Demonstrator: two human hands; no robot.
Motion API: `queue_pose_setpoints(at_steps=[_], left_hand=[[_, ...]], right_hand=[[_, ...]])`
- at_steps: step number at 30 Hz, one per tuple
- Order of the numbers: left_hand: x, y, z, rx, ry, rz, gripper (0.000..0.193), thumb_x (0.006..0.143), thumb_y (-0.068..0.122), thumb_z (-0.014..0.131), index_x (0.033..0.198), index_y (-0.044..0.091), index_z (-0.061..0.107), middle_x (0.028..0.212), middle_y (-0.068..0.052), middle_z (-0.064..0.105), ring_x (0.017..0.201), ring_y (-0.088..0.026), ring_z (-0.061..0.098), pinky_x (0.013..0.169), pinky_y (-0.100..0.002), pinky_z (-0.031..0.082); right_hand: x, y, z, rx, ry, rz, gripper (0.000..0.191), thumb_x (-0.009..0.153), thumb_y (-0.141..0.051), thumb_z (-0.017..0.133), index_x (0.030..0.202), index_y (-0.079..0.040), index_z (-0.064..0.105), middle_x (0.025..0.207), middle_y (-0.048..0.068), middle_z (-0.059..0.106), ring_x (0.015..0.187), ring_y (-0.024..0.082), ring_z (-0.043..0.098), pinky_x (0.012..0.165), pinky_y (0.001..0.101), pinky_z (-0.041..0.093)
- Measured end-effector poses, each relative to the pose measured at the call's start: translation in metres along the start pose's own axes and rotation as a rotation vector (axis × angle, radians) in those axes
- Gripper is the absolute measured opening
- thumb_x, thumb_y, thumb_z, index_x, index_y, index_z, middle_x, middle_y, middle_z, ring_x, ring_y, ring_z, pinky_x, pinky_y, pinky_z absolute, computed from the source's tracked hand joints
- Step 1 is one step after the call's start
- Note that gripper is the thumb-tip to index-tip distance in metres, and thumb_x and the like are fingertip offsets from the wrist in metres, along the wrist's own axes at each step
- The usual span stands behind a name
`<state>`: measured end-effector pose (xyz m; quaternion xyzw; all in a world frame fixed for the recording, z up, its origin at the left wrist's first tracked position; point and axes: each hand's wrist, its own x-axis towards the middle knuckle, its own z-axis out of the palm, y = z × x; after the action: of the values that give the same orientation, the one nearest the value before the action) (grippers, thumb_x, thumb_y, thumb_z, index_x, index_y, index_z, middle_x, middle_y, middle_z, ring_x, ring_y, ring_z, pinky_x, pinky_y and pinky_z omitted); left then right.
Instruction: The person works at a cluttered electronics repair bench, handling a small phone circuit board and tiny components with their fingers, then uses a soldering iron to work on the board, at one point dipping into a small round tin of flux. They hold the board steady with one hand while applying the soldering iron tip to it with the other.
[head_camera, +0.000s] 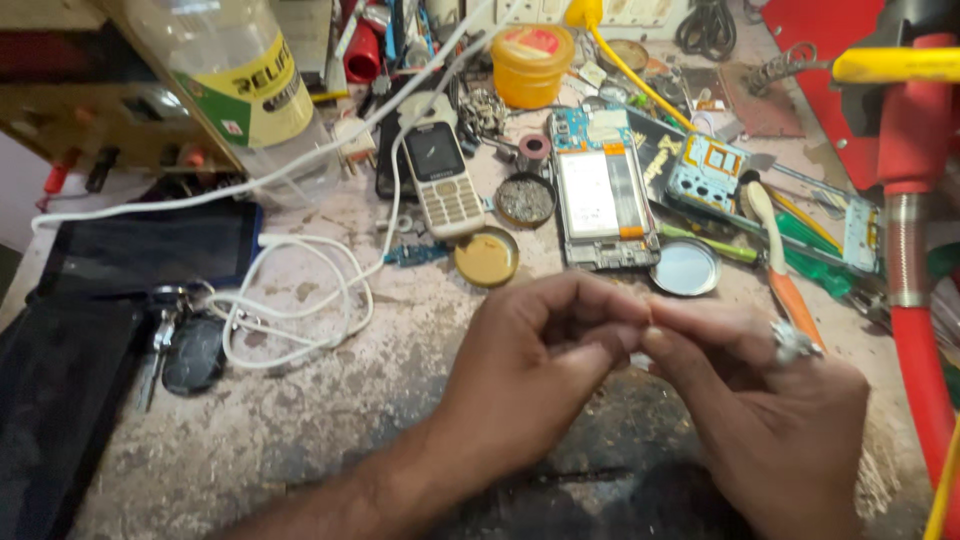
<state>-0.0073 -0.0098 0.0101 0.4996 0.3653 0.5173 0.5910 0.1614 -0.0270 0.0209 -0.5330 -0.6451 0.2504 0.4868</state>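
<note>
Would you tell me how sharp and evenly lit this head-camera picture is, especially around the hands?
In the head view, the left hand and right hand look slightly soft where the fingertips meet, so anything pinched there cannot be made out; light is flat and even; the keypad phone reads sharper; the plastic bottle at the top edge looks stretched.

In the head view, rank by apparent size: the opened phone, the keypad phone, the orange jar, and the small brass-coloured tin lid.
1. Opened phone
2. Keypad phone
3. Orange jar, though it sits farther back, so unsure
4. Brass-coloured tin lid
</note>
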Motion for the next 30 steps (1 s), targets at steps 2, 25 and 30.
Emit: queue_pose_setpoints(at_steps=[2,25,30], left_hand=[[-0.005,0.0,-0.003,-0.098,-0.01,-0.014,0.009,0.094,-0.001,0.069,0.103,-0.001,0.072,0.09,-0.004,0.075,0.081,-0.006,0.069,0.072,-0.02,0.056],[-0.021,0.014,0.002,-0.2,-0.004,-0.176,0.014,0.093,0.002,0.072,0.104,-0.005,0.074,0.09,-0.008,0.077,0.084,-0.011,0.075,0.077,-0.024,0.062],[-0.022,0.013,0.0,-0.185,0.002,-0.248,0.013,0.093,0.005,0.071,0.103,-0.004,0.074,0.086,-0.008,0.077,0.079,-0.01,0.074,0.073,-0.023,0.062]], right_hand=[[-0.002,0.005,0.0,0.061,0.009,0.073,0.022,0.088,-0.001,0.076,0.11,0.002,0.078,0.092,0.009,0.08,0.081,0.012,0.074,0.073,0.0244,0.061],[-0.023,0.048,-0.019,0.558,-0.169,0.193,0.02,0.097,0.006,0.066,0.115,0.012,0.07,0.1,0.02,0.077,0.092,0.021,0.075,0.083,0.0315,0.061],[-0.023,0.059,-0.021,0.628,-0.231,0.244,0.019,0.099,0.002,0.065,0.115,0.012,0.069,0.099,0.019,0.076,0.091,0.023,0.075,0.082,0.0344,0.061]])
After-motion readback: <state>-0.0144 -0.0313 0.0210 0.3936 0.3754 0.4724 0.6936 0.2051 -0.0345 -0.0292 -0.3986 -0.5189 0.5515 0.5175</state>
